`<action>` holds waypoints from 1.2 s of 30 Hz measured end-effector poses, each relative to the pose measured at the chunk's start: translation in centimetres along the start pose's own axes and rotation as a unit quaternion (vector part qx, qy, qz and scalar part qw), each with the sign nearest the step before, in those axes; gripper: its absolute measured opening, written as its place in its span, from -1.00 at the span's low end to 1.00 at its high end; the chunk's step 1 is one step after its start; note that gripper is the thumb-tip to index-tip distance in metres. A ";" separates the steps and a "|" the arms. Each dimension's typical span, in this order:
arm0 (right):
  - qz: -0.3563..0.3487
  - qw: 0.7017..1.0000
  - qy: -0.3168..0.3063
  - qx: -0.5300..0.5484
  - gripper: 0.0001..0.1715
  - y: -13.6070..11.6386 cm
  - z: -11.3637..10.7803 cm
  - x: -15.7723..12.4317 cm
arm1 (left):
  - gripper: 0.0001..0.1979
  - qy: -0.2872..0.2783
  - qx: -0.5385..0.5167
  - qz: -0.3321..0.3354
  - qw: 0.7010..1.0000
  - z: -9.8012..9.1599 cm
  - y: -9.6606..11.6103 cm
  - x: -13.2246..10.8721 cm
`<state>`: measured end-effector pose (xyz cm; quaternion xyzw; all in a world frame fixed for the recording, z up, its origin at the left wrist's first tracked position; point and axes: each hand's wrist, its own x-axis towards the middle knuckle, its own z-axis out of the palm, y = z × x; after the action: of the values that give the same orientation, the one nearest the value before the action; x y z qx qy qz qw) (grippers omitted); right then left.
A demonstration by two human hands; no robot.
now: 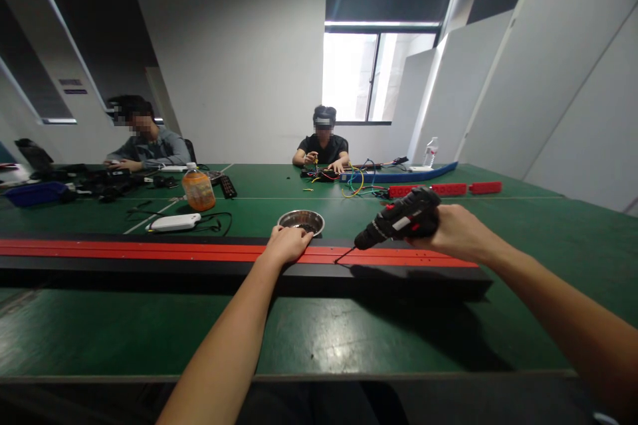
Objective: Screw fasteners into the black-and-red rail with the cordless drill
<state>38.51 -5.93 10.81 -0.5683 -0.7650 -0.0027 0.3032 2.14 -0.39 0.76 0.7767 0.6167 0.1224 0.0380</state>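
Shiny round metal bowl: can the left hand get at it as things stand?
Probably yes: the left hand is at the near edge of the bowl, with the black power drill off to the right, out of the way.

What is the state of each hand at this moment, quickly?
Left hand: at the near side of the metal bowl; its grip cannot be told.
Right hand: closed, holding the cordless drill.
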 end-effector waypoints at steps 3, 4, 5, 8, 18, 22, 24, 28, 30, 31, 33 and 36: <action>-0.044 0.994 -0.072 -0.077 -0.72 -0.2 -0.5 0.5 | -0.43 -0.001 0.000 -0.002 1.000 0.0 0.0 0.0; -0.050 0.992 -0.068 -0.091 -0.71 -0.4 -0.7 0.8 | -0.43 -0.001 0.001 -0.002 1.000 0.0 0.1 0.0; -0.056 0.991 -0.065 -0.102 -0.71 -0.8 -0.9 1.1 | -0.43 0.000 0.002 -0.001 1.000 0.0 0.1 0.0; -0.081 0.985 -0.063 -0.141 -0.71 -2.7 -1.5 2.5 | -0.42 0.006 0.002 0.002 1.000 0.1 0.1 0.0; -0.203 0.943 -0.051 -0.259 -0.64 -10.9 -2.4 7.5 | -0.43 0.019 0.001 0.007 1.000 0.0 0.2 -0.1; -0.245 0.938 -0.048 -0.242 -0.62 -12.1 -2.0 8.3 | -0.47 0.027 0.007 0.011 1.000 -0.3 0.5 -0.3; -0.248 0.937 -0.053 -0.240 -0.60 -12.1 -1.9 8.6 | -0.48 0.029 0.008 0.012 0.999 -0.5 0.7 -0.5; -0.243 0.941 -0.063 -0.229 -0.57 -11.7 -1.9 8.9 | -0.49 0.032 0.006 0.012 0.999 -0.7 1.0 -0.6; -0.242 0.941 -0.066 -0.228 -0.61 -11.4 -1.9 8.9 | -0.49 0.035 0.005 0.009 0.999 -0.7 1.1 -0.6; -0.241 0.940 -0.064 -0.233 -0.61 -11.2 -1.9 8.9 | -0.48 0.036 0.005 0.008 0.999 -0.7 1.1 -0.6; -0.234 0.939 -0.056 -0.247 -0.60 -11.0 -1.9 8.8 | -0.48 0.038 0.007 0.007 0.999 -0.7 1.1 -0.6; -0.200 0.940 -0.059 -0.269 -0.58 -10.7 -2.1 8.4 | -0.48 0.037 0.013 0.009 0.999 -0.6 0.9 -0.5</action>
<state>28.70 -3.18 20.06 -0.4626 -0.8503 -0.2354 0.0869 2.77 -1.16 1.42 0.7777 0.6121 0.1432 0.0045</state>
